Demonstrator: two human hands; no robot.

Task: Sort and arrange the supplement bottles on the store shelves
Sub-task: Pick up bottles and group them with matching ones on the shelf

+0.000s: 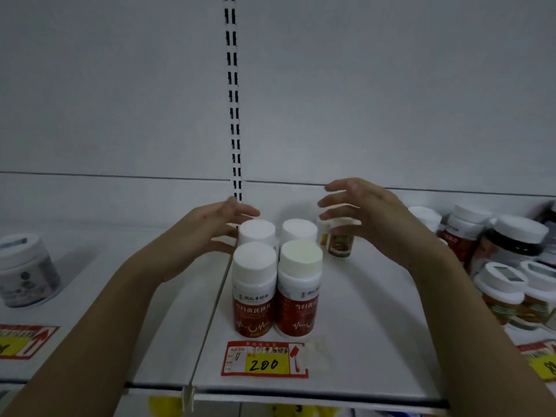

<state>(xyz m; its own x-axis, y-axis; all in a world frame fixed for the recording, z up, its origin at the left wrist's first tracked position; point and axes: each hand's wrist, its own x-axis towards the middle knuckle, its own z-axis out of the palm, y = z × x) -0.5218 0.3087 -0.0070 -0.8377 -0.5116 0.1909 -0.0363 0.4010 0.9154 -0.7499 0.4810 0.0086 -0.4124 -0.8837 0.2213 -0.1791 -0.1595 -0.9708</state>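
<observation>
Left hand (224,224) spread beside far-left bottle (256,231); right hand (364,212) spread, empty, over small bottle (340,243), nearer it.

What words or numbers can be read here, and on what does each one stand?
"200": handwritten on the yellow field of the price tag at the shelf edge.
"当归黄芪铁片": on the red label of the front left bottle.
Front right bottle: the same text, cut off.
Other price tags and jar labels: too blurred or cut off.
</observation>
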